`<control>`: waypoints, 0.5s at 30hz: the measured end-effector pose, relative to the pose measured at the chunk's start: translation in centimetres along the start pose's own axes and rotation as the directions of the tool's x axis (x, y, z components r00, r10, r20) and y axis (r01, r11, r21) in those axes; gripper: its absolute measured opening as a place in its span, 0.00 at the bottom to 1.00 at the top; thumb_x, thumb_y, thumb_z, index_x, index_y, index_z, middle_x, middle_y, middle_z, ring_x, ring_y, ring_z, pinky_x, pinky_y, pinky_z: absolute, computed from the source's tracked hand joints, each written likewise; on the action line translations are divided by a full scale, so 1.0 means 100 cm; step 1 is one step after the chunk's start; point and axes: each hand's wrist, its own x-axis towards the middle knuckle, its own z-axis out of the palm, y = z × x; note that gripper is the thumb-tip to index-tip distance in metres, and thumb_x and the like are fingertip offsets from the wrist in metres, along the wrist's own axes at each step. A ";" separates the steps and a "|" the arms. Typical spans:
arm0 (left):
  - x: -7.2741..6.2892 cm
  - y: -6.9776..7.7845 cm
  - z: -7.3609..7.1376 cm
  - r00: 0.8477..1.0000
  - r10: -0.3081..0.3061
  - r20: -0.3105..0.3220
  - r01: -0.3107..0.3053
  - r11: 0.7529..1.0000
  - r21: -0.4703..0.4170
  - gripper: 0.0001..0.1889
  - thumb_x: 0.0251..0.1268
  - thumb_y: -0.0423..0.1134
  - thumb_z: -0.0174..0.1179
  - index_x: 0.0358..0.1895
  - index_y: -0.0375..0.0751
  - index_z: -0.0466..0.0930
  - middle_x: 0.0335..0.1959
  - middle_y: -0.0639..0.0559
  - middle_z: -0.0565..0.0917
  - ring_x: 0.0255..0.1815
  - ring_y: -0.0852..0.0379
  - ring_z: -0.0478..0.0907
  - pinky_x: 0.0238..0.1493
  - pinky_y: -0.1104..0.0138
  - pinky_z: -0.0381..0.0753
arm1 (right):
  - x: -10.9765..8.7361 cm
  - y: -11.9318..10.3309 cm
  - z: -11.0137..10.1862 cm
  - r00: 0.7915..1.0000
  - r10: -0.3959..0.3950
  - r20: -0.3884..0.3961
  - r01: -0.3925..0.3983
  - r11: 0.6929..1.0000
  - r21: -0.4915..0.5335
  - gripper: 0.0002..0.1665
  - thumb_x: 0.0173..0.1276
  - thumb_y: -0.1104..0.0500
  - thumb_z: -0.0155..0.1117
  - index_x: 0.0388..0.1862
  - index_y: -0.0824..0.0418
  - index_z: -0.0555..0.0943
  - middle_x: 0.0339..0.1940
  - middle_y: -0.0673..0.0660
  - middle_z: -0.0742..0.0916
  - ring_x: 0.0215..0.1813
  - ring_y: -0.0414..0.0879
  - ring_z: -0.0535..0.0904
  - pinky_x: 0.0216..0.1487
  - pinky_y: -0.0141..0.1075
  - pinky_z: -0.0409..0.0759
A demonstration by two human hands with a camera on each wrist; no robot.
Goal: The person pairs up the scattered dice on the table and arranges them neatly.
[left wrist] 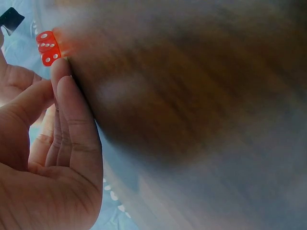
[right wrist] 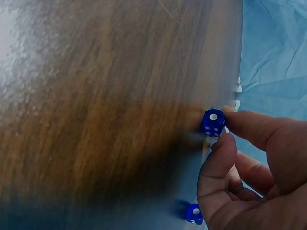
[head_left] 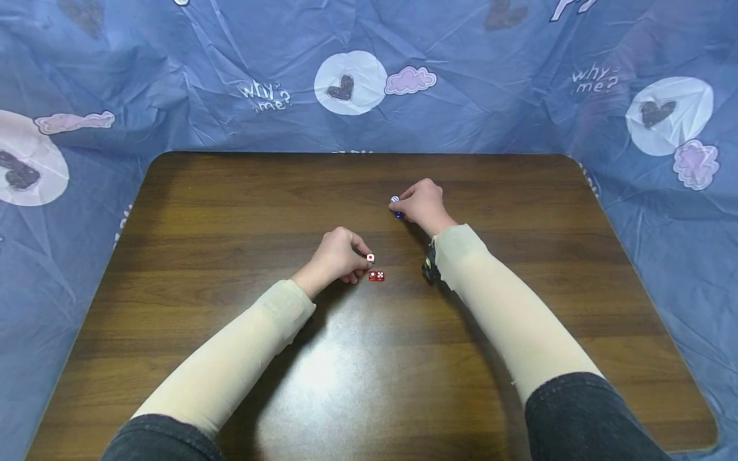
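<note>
With thumb and fingers my left hand (head_left: 339,255) pinches a white die (head_left: 370,257) whose upper face carries one red pip. Just on its near side, two red dice (head_left: 377,276) sit side by side on the table; they also appear beyond the fingertips in the left wrist view, where the white die is hidden. Farther back, my right hand (head_left: 423,203) pinches a small die (head_left: 394,200) that looks white and blue from above. In the right wrist view a blue die (right wrist: 213,123) shows right at those fingertips. Another blue die (right wrist: 194,214) lies below the thumb.
The brown wooden table (head_left: 242,192) has rounded corners, and its far edge meets a blue printed cloth (head_left: 496,57). A dark wrist device (head_left: 430,266) is strapped at the right wrist. A light glare falls on the near middle of the tabletop.
</note>
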 end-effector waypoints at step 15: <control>0.000 0.000 -0.001 1.000 -0.001 0.003 0.001 1.000 -0.002 0.06 0.58 0.27 0.73 0.38 0.37 0.89 0.18 0.43 0.84 0.16 0.50 0.83 0.19 0.61 0.86 | 0.005 -0.005 0.002 1.000 0.006 0.002 -0.006 1.000 -0.028 0.09 0.64 0.57 0.77 0.34 0.63 0.89 0.25 0.56 0.88 0.23 0.44 0.85 0.26 0.33 0.85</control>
